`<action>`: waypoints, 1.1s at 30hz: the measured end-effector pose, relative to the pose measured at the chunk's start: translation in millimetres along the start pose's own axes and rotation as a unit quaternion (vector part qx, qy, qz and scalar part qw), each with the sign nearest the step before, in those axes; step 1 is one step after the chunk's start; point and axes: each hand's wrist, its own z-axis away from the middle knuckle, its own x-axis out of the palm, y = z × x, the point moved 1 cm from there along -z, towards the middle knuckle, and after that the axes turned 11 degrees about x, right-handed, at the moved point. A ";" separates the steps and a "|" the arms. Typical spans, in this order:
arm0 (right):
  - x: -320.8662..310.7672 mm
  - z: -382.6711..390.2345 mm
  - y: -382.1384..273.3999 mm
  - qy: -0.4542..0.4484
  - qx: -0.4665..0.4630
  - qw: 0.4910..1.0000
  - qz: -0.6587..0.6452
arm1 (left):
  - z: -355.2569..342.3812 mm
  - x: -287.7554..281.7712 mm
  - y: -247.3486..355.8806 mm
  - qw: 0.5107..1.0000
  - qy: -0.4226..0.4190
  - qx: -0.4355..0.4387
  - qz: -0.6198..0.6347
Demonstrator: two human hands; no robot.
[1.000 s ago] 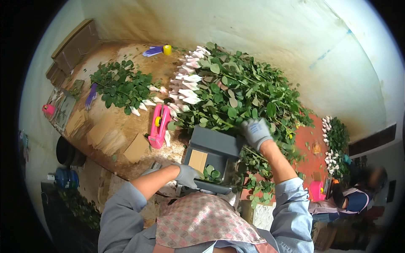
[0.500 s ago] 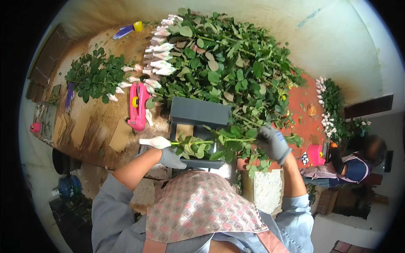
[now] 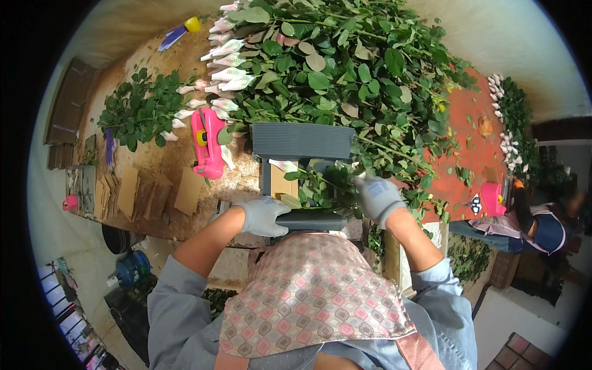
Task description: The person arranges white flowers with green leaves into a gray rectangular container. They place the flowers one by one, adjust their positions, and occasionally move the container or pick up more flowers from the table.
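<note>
A dark grey ribbed stand (image 3: 302,142) with two raised walls is in front of me. In its trough lies a leafy rose stem (image 3: 333,180), with a white-wrapped bud (image 3: 283,165) near the far wall. My left hand (image 3: 265,216), in a grey glove, closes round the left end of the near dark padded bar (image 3: 314,221). To the right of the stand, my gloved right hand (image 3: 379,197) is closed at the stem's lower end; its fingertips are slightly blurred among the leaves. Brown cardboard (image 3: 283,185) lines part of the trough.
Beyond the stand is a large heap of roses (image 3: 345,74) with wrapped buds facing left. A pink tape dispenser (image 3: 209,143) and a smaller rose bunch (image 3: 145,108) are left. Cardboard pieces (image 3: 189,190) stand by the table edge. A co-worker (image 3: 536,225) is at far right.
The rose has gone from above the near bar into the stand's trough, its bud moving right and away from me. My left hand has shifted to the bar's end. The view has turned slightly.
</note>
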 end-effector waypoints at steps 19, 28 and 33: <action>81.6 -96.4 -96.6 -0.056 -0.225 0.968 -0.096 | 14.4 -29.2 -27.7 0.959 0.110 0.068 0.251; 95.9 -110.9 -94.2 -0.094 -0.212 0.961 -0.149 | -20.2 -10.0 -59.5 0.955 0.141 -0.033 -0.259; 117.6 -116.0 -94.6 -0.038 -0.234 0.956 -0.173 | 11.0 -16.3 -88.8 0.913 0.151 -0.127 -0.356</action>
